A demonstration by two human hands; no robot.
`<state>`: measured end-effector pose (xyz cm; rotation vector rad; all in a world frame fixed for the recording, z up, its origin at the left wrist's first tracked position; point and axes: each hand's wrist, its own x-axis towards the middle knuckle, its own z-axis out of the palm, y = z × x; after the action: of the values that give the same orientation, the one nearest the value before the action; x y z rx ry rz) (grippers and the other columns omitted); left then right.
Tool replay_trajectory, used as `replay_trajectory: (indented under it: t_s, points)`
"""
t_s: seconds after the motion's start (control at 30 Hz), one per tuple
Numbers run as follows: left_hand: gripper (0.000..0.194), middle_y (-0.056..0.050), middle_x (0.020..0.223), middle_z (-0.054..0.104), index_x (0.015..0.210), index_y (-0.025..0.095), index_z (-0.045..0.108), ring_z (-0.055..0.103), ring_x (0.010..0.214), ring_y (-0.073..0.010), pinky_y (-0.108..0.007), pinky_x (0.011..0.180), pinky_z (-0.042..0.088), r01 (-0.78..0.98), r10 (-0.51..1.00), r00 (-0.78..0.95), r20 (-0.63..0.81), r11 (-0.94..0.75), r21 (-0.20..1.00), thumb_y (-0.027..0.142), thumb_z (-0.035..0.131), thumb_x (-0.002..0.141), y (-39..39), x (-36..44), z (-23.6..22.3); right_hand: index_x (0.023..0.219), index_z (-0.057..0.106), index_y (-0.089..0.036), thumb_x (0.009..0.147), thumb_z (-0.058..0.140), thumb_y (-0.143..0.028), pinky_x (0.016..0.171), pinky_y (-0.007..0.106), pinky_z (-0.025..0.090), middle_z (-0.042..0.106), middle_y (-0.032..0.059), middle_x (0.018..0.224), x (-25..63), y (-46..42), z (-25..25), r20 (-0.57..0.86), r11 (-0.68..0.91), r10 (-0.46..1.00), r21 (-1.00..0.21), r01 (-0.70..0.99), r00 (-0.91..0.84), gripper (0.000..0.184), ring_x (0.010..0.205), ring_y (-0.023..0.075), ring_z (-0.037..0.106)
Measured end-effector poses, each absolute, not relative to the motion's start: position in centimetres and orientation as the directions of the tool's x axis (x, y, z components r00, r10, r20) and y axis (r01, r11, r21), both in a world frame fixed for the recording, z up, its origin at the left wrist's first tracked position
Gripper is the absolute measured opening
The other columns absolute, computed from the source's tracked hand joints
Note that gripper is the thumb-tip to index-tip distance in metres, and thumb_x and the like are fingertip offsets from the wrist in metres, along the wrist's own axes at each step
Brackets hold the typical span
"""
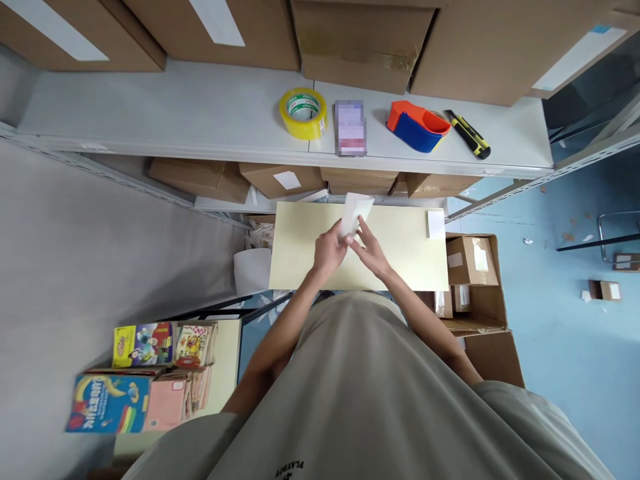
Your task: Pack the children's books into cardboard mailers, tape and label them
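Note:
Both hands meet over a pale yellow table (300,247) in front of me. My left hand (329,250) is closed round the lower end of a small white packet (356,212), which tilts up and away. My right hand (369,248) pinches the same packet from the right side, fingers pressed together. A small white label or card (436,223) lies at the table's far right corner.
A grey shelf (200,113) beyond the table carries a yellow tape roll (303,112), a blurred small pack (350,127), an orange-and-blue tape dispenser (418,125) and a yellow-black utility knife (468,133). Cardboard boxes sit above and below. An open carton (473,280) stands right; children's books (145,373) lie lower left.

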<state>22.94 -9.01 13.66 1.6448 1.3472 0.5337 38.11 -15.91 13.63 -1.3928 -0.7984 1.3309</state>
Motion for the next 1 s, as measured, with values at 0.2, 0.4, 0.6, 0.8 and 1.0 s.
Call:
replay_trajectory:
  t_s: [0.2,0.4,0.6,0.8,1.0]
  points:
    - [0.080,-0.019,0.172,0.068,0.172,0.022,0.063,0.063,0.161,-0.0527,-0.060,0.135,0.050,0.576,0.855,0.465,-0.230,-0.095,0.812,0.026,0.089,0.096,-12.9,25.3,16.5,0.133,0.073,-0.025,0.084,0.091,-0.087,0.113,0.041,0.066,0.083,0.0107,0.134,39.0,-15.4,13.6,-0.333,-0.287,0.928,-0.926,-0.247,0.168,0.082,0.137,0.0361,0.074]
    - [0.076,-0.017,0.170,0.071,0.163,0.022,0.072,0.067,0.160,-0.0428,-0.054,0.132,0.058,0.153,0.787,0.577,-0.220,0.160,0.975,0.064,0.085,0.101,-8.9,21.2,14.8,0.113,0.074,-0.025,0.077,0.092,-0.084,0.100,0.043,0.069,0.087,0.0097,0.114,42.5,-15.1,11.6,-0.442,-0.371,0.885,-0.859,-0.352,0.147,0.072,0.128,0.0383,0.079]
    - [0.086,-0.020,0.165,0.073,0.156,0.023,0.072,0.066,0.159,-0.0421,-0.050,0.123,0.062,0.190,0.872,0.283,-0.399,0.357,0.914,0.072,0.095,0.089,-5.0,17.4,11.8,0.104,0.074,-0.025,0.071,0.100,-0.079,0.109,0.049,0.071,0.089,0.0131,0.116,42.7,-15.4,11.4,-0.484,-0.429,0.875,-0.759,-0.489,-0.016,0.068,0.137,0.0426,0.079]
    - [0.080,-0.013,0.127,0.088,0.129,0.019,0.080,0.084,0.116,-0.0337,-0.040,0.098,0.069,-0.016,0.872,0.349,-0.344,0.372,0.928,0.072,0.106,0.075,-7.0,17.3,12.8,0.103,0.075,-0.025,0.071,0.100,-0.077,0.112,0.052,0.072,0.090,0.0144,0.116,42.4,-15.9,11.1,-0.526,-0.477,0.847,-0.692,-0.542,-0.074,0.066,0.141,0.0435,0.079]
    - [0.079,-0.010,0.120,0.089,0.125,0.020,0.081,0.084,0.107,-0.0309,-0.038,0.089,0.069,-0.077,0.872,0.324,-0.366,0.409,0.909,0.070,0.108,0.070,-6.6,17.9,13.2,0.107,0.078,-0.026,0.064,0.104,-0.083,0.114,0.052,0.072,0.090,0.0144,0.125,41.9,-15.4,10.7,-0.513,-0.442,0.857,-0.677,-0.588,-0.052,0.077,0.144,0.0437,0.077]
